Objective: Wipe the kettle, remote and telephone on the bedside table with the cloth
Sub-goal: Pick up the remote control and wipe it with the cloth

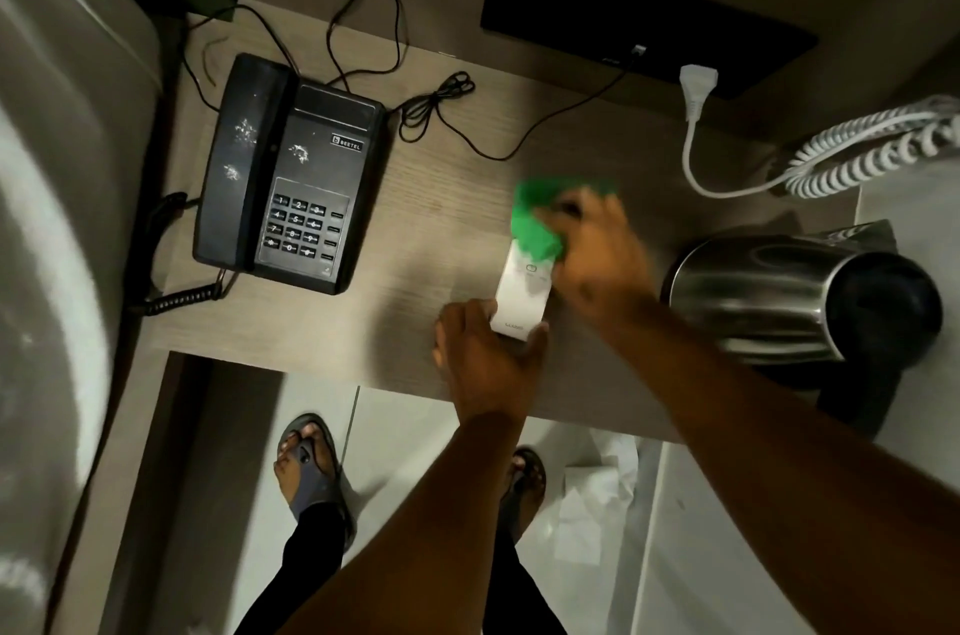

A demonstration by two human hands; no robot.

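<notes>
A white remote point(522, 294) lies on the wooden bedside table point(431, 224). My left hand point(485, 359) grips the remote's near end. My right hand point(597, 260), blurred, presses a green cloth point(537, 224) onto the remote's far end. A black telephone point(291, 177) with white dusty smudges on its handset sits at the table's left. A steel kettle point(795, 296) with a black lid stands on its base at the right, close to my right forearm.
Thin black cables point(441, 107) trail behind the telephone. A white plug and cord point(696, 115) and a white coiled cord point(872, 151) lie at the back right. A bed point(57, 219) borders the table's left. My sandalled feet point(306, 468) stand on the tiled floor.
</notes>
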